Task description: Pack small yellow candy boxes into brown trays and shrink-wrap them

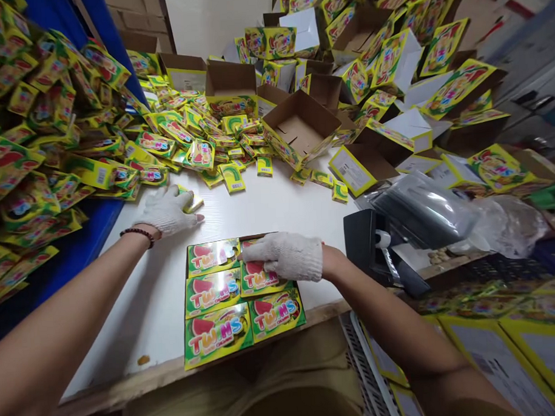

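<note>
My left hand, in a white knit glove with bare fingertips, closes its thumb and fingers around a small yellow-green candy box at the table's left. A similar glove covers my right hand. Its fingers stretch out over the upper right of an open carton at the table's front edge, touching a TWINS box there. Several TWINS boxes, such as this one, lie face up in two columns inside. My right hand partly hides the carton's top right corner.
Loose candy boxes are heaped at the back and left, beside a blue panel. Empty display cartons pile up behind. At right are a black tape dispenser and clear plastic wrap; packed cartons stand below.
</note>
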`<move>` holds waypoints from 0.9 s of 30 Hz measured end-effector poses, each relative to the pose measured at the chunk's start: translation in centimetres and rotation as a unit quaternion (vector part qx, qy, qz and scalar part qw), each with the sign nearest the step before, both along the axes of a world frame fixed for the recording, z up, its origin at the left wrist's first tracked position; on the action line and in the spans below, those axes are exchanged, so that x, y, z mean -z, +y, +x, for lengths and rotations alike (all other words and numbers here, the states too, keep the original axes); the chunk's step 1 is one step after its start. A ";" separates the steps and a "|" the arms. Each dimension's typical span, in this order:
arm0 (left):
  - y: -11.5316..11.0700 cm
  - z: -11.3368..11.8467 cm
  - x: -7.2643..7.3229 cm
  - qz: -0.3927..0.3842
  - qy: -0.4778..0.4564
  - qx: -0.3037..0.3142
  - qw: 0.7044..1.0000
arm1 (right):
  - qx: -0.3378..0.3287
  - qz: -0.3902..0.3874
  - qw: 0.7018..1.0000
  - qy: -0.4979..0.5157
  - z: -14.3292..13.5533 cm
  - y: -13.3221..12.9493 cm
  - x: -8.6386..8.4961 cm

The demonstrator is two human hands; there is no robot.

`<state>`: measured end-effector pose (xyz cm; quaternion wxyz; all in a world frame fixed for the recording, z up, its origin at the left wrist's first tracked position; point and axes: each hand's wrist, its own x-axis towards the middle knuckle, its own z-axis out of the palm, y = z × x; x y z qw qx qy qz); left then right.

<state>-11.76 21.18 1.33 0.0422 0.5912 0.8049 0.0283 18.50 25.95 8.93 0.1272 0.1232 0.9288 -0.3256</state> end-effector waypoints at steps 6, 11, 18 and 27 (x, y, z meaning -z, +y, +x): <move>-1.4 -0.1 -1.9 -0.047 0.031 0.036 0.998 | -0.010 0.051 0.998 0.038 0.6 0.6 0.4; -1.4 0.4 -3.5 -0.060 0.034 0.033 0.997 | 0.018 0.143 0.989 0.044 -0.1 -3.0 1.6; -2.3 1.1 -2.2 -0.006 -0.101 -0.070 0.992 | 0.124 0.187 0.964 0.141 0.3 -5.1 3.9; -7.0 8.7 -7.1 0.108 -0.483 0.026 0.869 | 0.202 0.104 0.869 0.439 0.1 -2.2 2.1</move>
